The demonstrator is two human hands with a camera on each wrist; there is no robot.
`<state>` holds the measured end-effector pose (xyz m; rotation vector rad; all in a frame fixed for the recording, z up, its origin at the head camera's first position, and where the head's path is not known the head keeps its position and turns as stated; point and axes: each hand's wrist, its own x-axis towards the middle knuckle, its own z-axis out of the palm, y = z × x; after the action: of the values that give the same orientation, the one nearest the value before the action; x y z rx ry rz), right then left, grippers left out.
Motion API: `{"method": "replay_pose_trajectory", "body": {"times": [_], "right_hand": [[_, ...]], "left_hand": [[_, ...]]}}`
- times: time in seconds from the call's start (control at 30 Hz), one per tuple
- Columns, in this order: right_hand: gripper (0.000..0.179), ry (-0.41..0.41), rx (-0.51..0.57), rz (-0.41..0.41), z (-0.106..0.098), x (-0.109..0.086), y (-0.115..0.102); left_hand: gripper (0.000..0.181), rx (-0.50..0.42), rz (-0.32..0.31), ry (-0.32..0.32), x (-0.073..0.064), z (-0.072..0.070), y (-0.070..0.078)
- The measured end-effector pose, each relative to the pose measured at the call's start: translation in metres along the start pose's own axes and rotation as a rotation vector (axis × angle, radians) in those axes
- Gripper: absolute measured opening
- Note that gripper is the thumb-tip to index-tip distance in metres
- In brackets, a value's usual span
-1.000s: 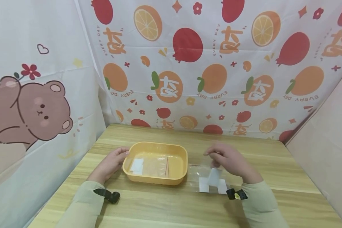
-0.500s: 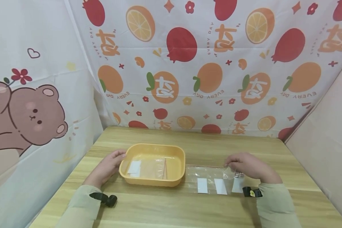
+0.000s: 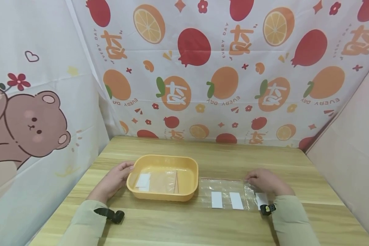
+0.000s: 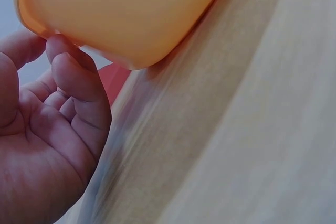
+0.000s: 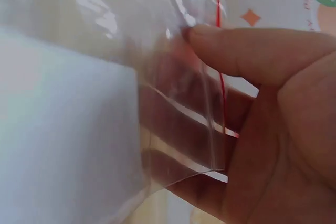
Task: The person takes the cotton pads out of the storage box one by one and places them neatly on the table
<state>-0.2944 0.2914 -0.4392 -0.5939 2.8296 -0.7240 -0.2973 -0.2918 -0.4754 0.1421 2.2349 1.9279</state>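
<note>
at the left end of the yellow tray (image 3: 162,197), the left hand (image 3: 112,181) grips the wall with bent fingers. caution: a sideways pull on this hold could drag or tilt the tray on the wooden table (image 3: 172,225). inside the tray lie clear bags (image 3: 163,183), apparently two overlapped, white rectangles to the left, red strips to the right; tilting could slide them out of line. just right of the tray, a first loose bag (image 3: 206,188) and a second loose bag (image 3: 232,187) lie flat, side by side. farthest right, the right hand (image 3: 265,181) pinches a third loose bag (image 3: 250,193) by its red-strip end, between thumb and fingers. thin film may slip if the pinch slackens. should its edge overlap the second bag, which cannot be confirmed, movement could shift both.
</note>
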Motion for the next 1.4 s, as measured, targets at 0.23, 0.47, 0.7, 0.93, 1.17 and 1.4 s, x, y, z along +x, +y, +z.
{"method": "replay_pose_trajectory", "body": {"times": [0.23,0.47,0.7,0.93,1.17,1.4], "right_hand": [[0.02,0.049,-0.001,0.046,0.012,0.006,0.007],[0.021,0.033,-0.017,0.047,0.014,0.006,0.006],[0.022,0.051,-0.006,0.121,0.013,0.006,0.002],[0.02,0.063,-0.007,0.123,0.01,0.005,-0.002],[0.021,0.065,0.01,0.13,0.011,0.005,-0.004],[0.024,0.08,0.038,0.142,0.01,0.005,-0.008]], "left_hand": [[0.053,-0.002,-0.01,0.003,-0.003,0.0,0.003],[0.053,0.0,-0.004,0.009,-0.004,0.001,0.003],[0.054,-0.005,-0.007,0.01,-0.004,0.001,0.002],[0.055,-0.002,-0.012,0.012,-0.004,0.001,0.003],[0.057,0.011,-0.009,0.011,-0.002,0.001,0.004],[0.055,0.012,-0.008,0.01,-0.002,0.002,0.004]]}}
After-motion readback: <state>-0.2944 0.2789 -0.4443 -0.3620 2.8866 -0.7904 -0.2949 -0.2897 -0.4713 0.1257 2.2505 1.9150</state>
